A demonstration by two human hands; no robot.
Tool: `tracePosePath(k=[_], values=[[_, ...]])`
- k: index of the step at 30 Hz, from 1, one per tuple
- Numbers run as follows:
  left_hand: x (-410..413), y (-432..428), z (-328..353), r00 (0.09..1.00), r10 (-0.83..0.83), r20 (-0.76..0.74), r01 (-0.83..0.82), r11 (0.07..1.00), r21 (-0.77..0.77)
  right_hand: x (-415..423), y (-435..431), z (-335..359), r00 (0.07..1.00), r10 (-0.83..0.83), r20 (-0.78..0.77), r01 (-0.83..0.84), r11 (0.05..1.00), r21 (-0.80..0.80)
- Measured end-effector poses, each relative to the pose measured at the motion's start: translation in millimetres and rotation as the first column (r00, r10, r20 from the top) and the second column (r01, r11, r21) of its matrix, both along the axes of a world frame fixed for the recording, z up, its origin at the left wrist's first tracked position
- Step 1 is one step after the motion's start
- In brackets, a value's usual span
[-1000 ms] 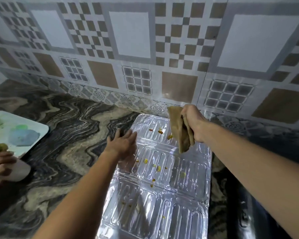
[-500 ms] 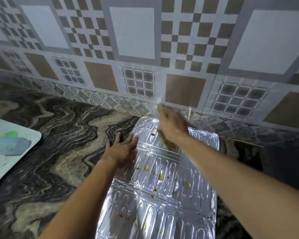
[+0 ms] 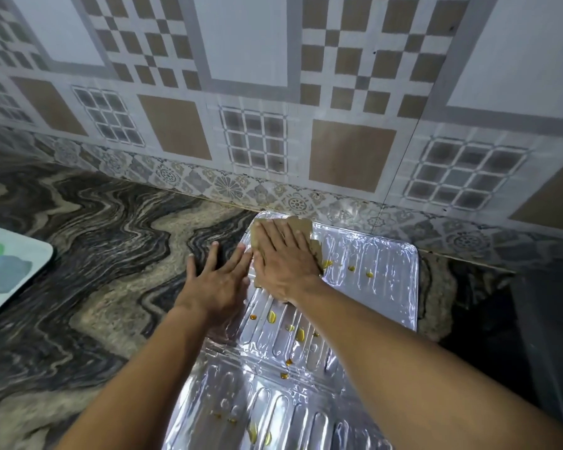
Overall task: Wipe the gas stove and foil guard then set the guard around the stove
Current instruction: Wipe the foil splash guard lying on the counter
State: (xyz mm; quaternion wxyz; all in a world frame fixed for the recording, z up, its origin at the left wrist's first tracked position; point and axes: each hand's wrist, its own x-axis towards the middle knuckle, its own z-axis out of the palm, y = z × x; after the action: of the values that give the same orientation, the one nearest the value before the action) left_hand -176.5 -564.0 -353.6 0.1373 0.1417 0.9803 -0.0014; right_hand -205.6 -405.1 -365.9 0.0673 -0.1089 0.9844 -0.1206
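Note:
The silver foil guard (image 3: pixel 374 280) lies flat on the marbled counter (image 3: pixel 104 254), its far end against the tiled wall. Yellow oily spots dot its ribbed surface. My right hand (image 3: pixel 283 258) lies flat, fingers straight, pressing a tan cloth (image 3: pixel 301 227) onto the guard's far left corner. My left hand (image 3: pixel 218 277) rests flat beside it, fingers spread, on the guard's left edge and the counter. The gas stove is not clearly in view.
A white tray (image 3: pixel 17 254) with green and blue blotches sits at the left edge. The patterned tile wall (image 3: pixel 273 92) rises right behind the guard. A dark object (image 3: pixel 546 336) fills the right side.
My right hand has brought the cloth down from the air onto the guard's far left corner and flattened on it. My left hand has stayed on the guard's left edge.

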Motion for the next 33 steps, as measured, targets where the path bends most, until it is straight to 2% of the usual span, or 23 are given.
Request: tracePosePath(k=[21, 33], values=[[4.8, 9.3, 8.0, 0.994, 0.093, 0.05, -0.091, 0.995, -0.042, 11.4, 46.8, -3.5, 0.997, -0.023, 0.072, 0.022, 1.0, 0.01], [4.0, 13.2, 9.3, 0.989, 0.123, 0.083, -0.119, 0.992, -0.045, 42.6, 115.0, 4.8, 0.968, -0.195, 0.157, 0.181, 0.978, 0.099]])
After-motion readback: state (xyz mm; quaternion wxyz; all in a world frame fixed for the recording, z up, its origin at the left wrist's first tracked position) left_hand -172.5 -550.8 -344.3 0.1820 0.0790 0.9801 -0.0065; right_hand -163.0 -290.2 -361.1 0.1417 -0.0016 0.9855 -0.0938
